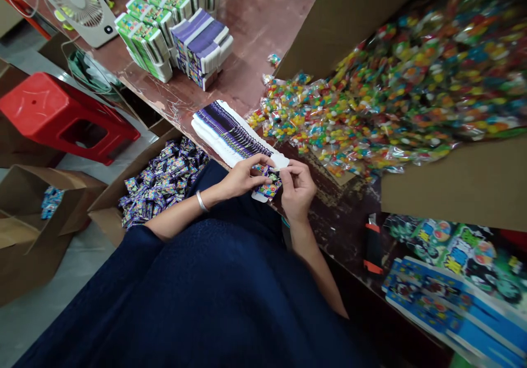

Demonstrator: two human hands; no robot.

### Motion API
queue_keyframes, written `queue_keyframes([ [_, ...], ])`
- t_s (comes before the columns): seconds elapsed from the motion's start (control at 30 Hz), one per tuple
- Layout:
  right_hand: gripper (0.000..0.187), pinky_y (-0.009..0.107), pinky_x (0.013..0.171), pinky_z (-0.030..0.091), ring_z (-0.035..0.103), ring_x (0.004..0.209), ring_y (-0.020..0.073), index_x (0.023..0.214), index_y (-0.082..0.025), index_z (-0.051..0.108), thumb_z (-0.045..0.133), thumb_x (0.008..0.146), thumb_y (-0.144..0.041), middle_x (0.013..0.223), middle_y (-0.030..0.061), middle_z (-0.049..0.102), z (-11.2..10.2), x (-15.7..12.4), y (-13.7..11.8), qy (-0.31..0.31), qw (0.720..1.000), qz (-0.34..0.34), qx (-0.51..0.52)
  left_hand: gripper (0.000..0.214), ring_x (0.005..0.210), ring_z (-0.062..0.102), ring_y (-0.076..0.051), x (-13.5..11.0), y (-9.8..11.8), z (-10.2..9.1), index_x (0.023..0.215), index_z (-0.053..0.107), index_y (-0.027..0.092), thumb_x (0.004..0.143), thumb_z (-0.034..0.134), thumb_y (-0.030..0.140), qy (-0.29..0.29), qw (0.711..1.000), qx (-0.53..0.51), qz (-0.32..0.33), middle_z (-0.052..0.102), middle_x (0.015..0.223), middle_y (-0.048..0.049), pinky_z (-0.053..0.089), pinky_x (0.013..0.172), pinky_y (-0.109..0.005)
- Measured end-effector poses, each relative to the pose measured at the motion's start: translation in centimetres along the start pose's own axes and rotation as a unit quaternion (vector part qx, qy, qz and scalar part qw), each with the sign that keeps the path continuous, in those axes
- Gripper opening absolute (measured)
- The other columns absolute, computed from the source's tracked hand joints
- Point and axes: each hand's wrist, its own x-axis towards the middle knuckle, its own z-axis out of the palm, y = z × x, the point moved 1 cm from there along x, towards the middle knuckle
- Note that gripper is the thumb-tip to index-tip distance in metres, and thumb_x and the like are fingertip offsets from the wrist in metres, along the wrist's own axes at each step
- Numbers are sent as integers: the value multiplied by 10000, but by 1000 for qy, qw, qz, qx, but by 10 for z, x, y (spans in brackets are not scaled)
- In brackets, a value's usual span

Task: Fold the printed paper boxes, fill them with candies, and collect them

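Note:
Between my two hands, over the table's front edge, is a small purple candy box (267, 188) printed with coloured dots. My left hand (249, 177) grips its left side, thumb across the front. My right hand (297, 185) pinches the upper right corner by a white flap; whether a candy packet is also in those fingers I cannot make out. Just beyond my hands lies a fanned row of flat purple boxes (230, 129) with white flaps. To the right, clear packets of colourful candies (304, 118) spill out of a tipped carton.
Banded stacks of green cartons (148, 44) and purple cartons (201, 44) stand at the back, near a white fan (76, 3). A cardboard box of filled purple packs (160, 181) sits lower left, by a red stool (69, 115). A utility knife (373, 247) and blue printed sheets (436, 302) lie right.

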Motion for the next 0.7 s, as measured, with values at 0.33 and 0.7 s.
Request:
queue_keyframes([
  [0.33,344,364,812,586,682,843,207,817,-253,589,762,848,-549,850,25,683,-9,19,-4,-85,991,29,95,388,1190,640,-241,-6,-1,3,1163,543,214,855,767,285,59,996,53,36,626,1181,-99,653,810,-300],
  [0.7,237,340,737,580,671,743,184,755,-234,696,791,831,-438,771,2,715,-25,32,-13,-124,987,70,72,547,794,651,-114,-11,12,2,1398,557,210,880,734,239,12,998,67,17,658,1143,-75,636,748,-279],
])
